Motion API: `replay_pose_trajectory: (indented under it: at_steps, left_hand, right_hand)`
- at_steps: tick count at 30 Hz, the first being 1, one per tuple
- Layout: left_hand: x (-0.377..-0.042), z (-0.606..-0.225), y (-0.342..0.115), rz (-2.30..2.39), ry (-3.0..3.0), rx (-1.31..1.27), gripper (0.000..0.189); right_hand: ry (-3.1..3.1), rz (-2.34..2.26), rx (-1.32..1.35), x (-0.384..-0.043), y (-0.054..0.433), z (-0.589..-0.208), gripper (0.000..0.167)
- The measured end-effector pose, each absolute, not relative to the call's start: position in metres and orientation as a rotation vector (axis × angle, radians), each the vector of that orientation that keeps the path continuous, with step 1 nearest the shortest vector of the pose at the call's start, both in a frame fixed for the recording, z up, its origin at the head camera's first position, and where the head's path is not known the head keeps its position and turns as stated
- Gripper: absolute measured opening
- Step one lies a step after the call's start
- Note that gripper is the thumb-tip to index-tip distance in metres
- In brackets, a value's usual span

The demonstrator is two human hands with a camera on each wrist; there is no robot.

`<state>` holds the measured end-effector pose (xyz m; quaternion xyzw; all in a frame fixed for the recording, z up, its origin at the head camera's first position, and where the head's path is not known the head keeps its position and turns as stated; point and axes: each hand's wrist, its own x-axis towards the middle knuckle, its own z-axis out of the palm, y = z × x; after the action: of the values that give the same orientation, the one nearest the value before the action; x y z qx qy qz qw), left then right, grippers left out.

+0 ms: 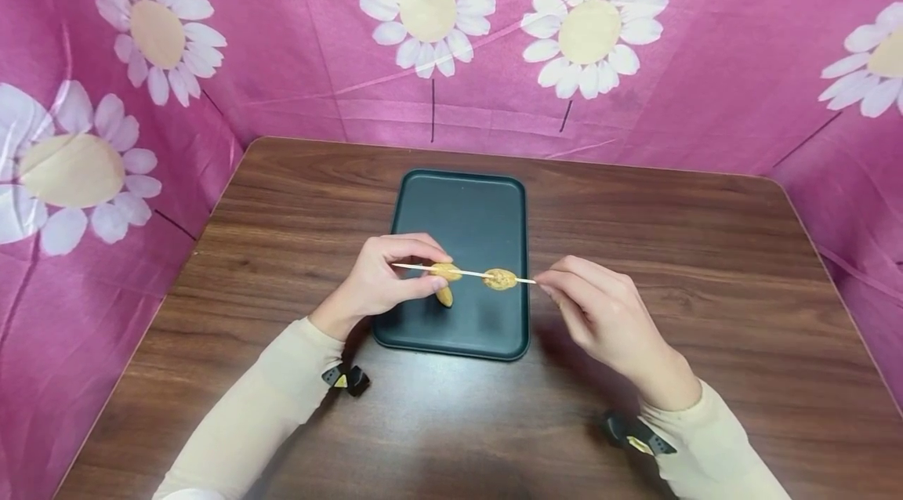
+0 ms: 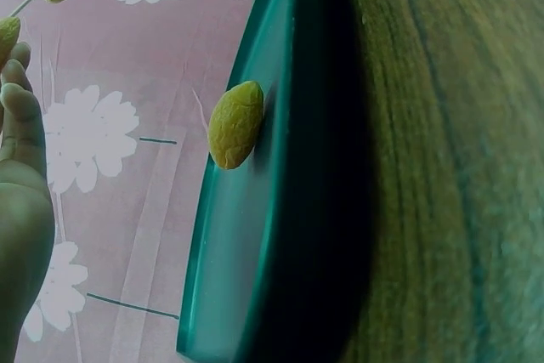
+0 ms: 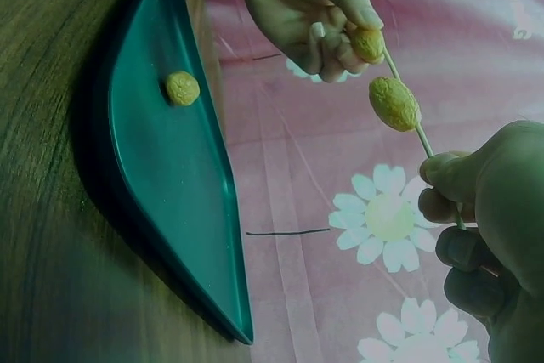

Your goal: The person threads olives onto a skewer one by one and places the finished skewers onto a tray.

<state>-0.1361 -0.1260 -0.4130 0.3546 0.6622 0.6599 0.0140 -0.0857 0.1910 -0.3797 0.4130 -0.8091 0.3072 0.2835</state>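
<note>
A thin pale wooden skewer (image 1: pixel 474 274) is held level above a dark green tray (image 1: pixel 458 206). My right hand (image 1: pixel 608 310) pinches its right end between thumb and fingers. Near that hand, a yellow-brown, wrinkled oval lump (image 1: pixel 500 279) sits on the skewer. My left hand (image 1: pixel 390 273) pinches a second such lump (image 1: pixel 446 272) at the skewer's left part; whether the skewer pierces it or crosses in front, I cannot tell. A third lump (image 2: pixel 236 125) lies on the tray, partly hidden under the left hand in the head view.
The tray lies on a brown wood-grain table (image 1: pixel 670 249). Behind and at the sides hangs a pink cloth (image 1: pixel 296 30) printed with white daisies. A dark strap device (image 1: pixel 346 379) is on the left wrist, and another (image 1: pixel 638 436) is on the right.
</note>
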Motion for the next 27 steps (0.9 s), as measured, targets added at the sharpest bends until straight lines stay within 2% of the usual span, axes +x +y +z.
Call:
replay_pose_trajectory:
  at_steps: [27]
  left_hand:
    - [-0.1381,-0.418,-0.1163,2.074,2.013,1.155,0.02]
  right_hand:
    - [-2.193,0.813,1.097,-0.086,0.1877,-0.3795,0.031]
